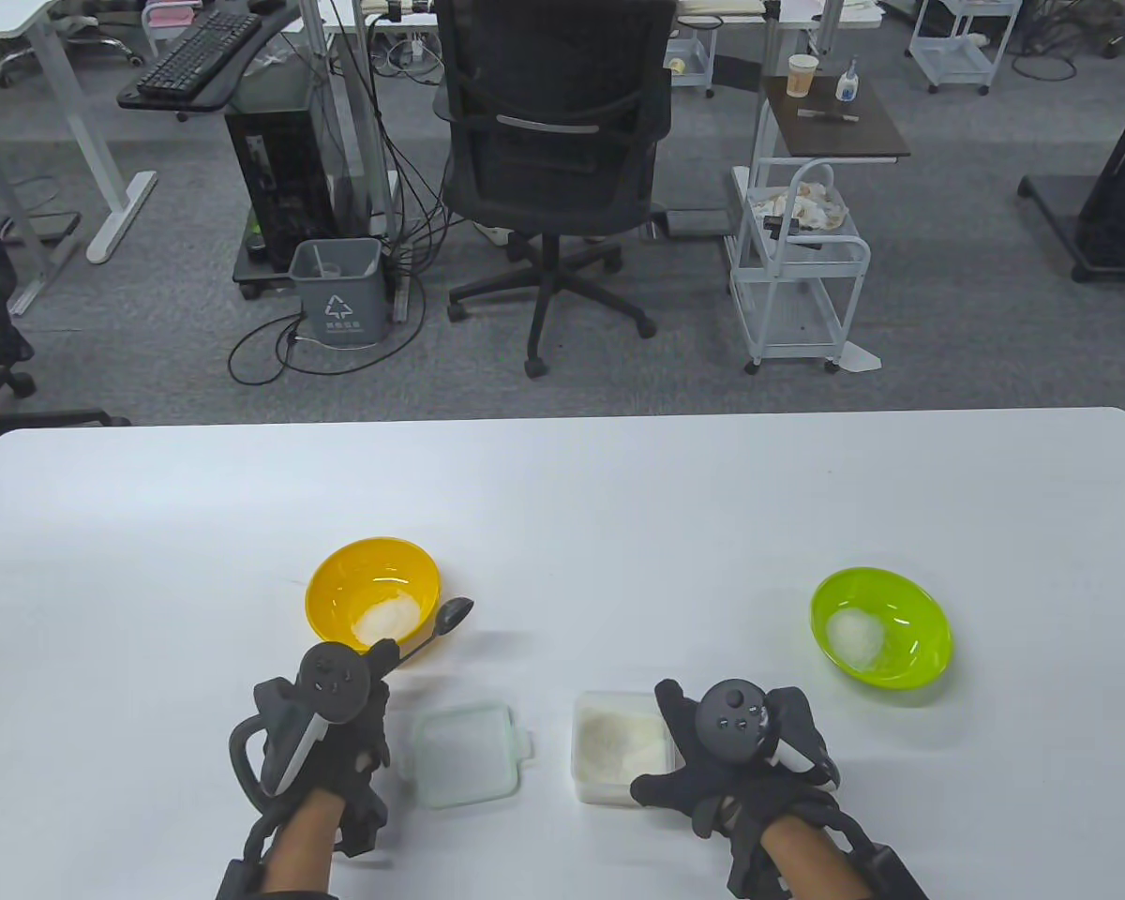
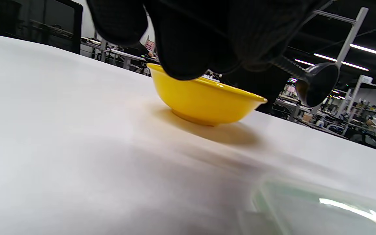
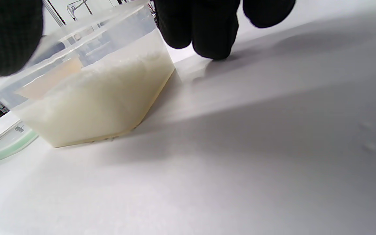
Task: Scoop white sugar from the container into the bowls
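Gripping spoon (image 1: 436, 630), left hand (image 1: 333, 717); right hand (image 1: 736, 750) holding container (image 3: 90, 98), sugar seen wrist-side

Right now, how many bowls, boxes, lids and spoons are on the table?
Bowls: 2, yellow bowl and green bowl
Sugar box: 1
Lid: 1
Spoon: 1, held above the table by the left hand
Total: 5
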A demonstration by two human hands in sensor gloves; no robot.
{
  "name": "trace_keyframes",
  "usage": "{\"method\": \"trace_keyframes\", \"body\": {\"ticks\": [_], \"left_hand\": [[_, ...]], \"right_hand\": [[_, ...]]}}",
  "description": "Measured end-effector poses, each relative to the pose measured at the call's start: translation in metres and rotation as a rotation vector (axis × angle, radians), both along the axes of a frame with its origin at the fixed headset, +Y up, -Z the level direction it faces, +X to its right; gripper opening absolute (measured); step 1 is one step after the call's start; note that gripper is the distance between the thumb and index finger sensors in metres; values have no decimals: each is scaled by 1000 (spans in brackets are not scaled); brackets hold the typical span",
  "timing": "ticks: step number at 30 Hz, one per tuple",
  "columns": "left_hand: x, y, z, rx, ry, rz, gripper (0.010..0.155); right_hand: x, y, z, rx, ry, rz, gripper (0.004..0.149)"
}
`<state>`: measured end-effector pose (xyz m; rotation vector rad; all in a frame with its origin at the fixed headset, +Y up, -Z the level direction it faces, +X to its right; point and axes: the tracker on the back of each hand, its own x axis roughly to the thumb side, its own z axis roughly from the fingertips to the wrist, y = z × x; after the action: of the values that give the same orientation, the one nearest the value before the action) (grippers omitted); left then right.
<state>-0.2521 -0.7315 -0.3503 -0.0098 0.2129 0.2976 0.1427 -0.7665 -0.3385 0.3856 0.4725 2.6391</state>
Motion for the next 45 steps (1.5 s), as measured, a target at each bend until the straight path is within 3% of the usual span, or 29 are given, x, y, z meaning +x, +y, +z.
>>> {"method": "trace_keyframes", "body": {"ticks": [8,17,28,35,45], "left_hand": [[9,-11,-3,-77,-54,-33,50],[15,-31,-9,-185,-31,-125,51],[20,-27,-4,-157,-58,-87,67],[39,-22,0,-146,-180,-88,73],[71,-29,5,-302,-462,-120,91]], "right_hand": [[0,0,0,0,-1,1,100],[0,0,0,-1,0,0,100],[0,0,0,-2,0,1,100],[0,0,0,-2,0,1,100],[0,0,0,-2,0,1,100]]}}
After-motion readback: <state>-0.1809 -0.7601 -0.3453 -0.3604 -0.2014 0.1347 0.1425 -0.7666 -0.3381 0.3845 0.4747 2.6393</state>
